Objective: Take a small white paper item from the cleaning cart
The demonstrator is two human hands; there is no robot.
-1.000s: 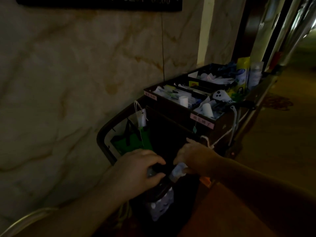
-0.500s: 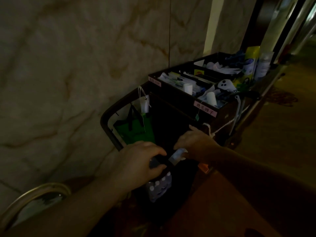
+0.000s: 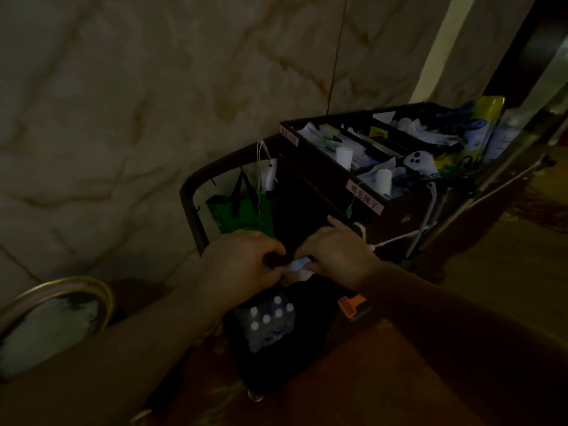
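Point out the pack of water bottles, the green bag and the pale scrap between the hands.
pack of water bottles [image 3: 268,322]: head view, on a bottle cap.
green bag [image 3: 242,215]: head view, on its front panel.
pale scrap [image 3: 297,265]: head view, on its visible middle.

hands: the left hand [image 3: 246,262] and right hand [image 3: 338,256] now sit closer together, nearly touching
white scrap [image 3: 297,265]: now pinched between both hands

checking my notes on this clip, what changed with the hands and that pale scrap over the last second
The left hand and right hand drew closer together, and the pale scrap now sits pinched between both instead of hanging from the right hand alone. More of the bottle pack shows below them as the view shifted. The cart, green bag and wall kept their places.
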